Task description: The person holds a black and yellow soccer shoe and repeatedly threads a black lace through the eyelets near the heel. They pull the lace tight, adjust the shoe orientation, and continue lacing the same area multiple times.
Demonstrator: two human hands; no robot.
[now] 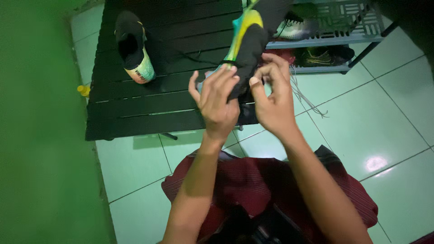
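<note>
We grasp the shoe (247,43) in our left hand (218,100); right hand (271,97) pinches its collar. Second shoe (134,47) lies on table (135,108).

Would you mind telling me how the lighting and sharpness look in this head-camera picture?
Head view: a greenish cast tints everything; a bright glare spot shines on the floor tiles; the left hand, right hand and the shoe they hold look slightly soft; the black slatted table is dim, showing little detail.

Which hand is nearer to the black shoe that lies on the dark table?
Left. The left hand is closer to the black shoe; the right hand is farther right, beyond the held shoe.
</note>
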